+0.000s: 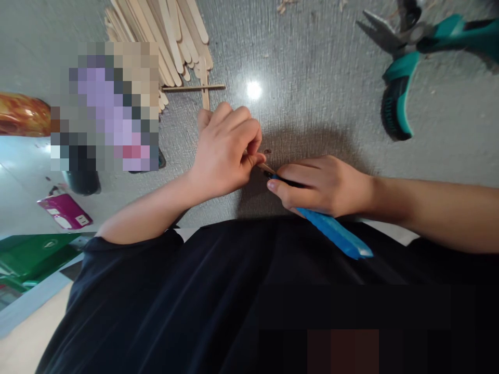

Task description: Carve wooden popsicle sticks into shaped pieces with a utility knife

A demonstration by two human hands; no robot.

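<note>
My left hand [228, 150] is closed in a pinch on the end of a thin wooden stick [266, 168]. Most of that stick is hidden by the fingers. My right hand [327, 187] is wrapped round a blue-handled tool [337, 234], whose dark front end meets the stick between my hands. Fingers cover the tool's middle, so its exact kind does not show. Just beyond my left hand, an upright-lying craft stick [205, 78] is crossed by a narrow stick [183, 89] on the table.
A pile of craft sticks [156, 31] lies at the upper left, partly behind a blurred purple object [105, 109]. Teal-and-black pliers [405, 67] rest at the upper right. At the left are an amber-patterned object [23, 114], a dark rounded object [83, 179] and a magenta item [66, 211].
</note>
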